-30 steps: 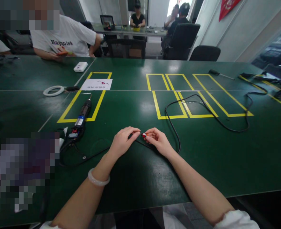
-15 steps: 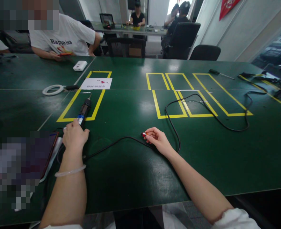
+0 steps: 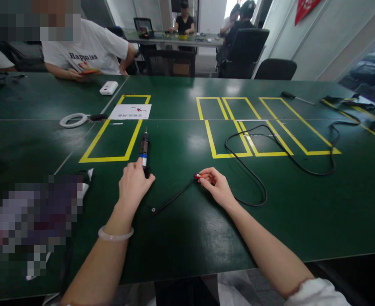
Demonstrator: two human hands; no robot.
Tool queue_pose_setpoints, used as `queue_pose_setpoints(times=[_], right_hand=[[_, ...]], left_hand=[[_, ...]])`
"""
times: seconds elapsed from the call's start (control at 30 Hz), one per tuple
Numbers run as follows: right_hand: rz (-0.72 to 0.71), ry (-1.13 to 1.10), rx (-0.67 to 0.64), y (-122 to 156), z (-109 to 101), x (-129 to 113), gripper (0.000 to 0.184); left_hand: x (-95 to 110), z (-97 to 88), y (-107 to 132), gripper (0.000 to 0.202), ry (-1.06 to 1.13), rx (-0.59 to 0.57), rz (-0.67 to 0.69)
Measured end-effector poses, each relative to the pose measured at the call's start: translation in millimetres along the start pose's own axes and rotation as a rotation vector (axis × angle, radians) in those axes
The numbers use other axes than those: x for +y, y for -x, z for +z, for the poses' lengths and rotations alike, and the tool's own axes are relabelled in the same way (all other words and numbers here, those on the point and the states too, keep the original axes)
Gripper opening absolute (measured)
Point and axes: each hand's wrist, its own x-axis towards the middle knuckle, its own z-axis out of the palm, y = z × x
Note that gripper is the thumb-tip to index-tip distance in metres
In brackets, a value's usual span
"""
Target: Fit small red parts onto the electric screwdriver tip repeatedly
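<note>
On the glossy dark-green counter [image 3: 174,246], just past the yellow-tape rectangle [image 3: 134,141] it has left, the cylindrical black, blue-banded power screwdriver [image 3: 144,145] sits in the left hand [image 3: 132,180]'s wrapped grip, now nearer the right hand [image 3: 218,188], which pinches a tiny red-and-white piece [image 3: 197,176].

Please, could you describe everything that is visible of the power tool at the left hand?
The power tool is slim and roughly cylindrical, with a dark, plastic-looking body, a blue band, a silvery section beside it, and a thin bit at the far end. It points away from the person, right of the left yellow outline. The left hand grips and partly hides its near part. Whether it is lifted, I cannot tell.
</note>
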Motion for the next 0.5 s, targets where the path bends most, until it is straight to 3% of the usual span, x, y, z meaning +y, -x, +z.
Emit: queue_pose_setpoints(times=[0.3, 0.5], right_hand=[[-0.047, 0.237, -0.067, 2, -1, 4, 0.016], [-0.047, 0.391, -0.136, -2, -12, 6, 0.013]], left_hand=[[76, 14.7, 38, 0.070, 0.330, -0.059, 0.315], [93, 23.1, 47, 0.071, 0.462, -0.049, 0.363]])
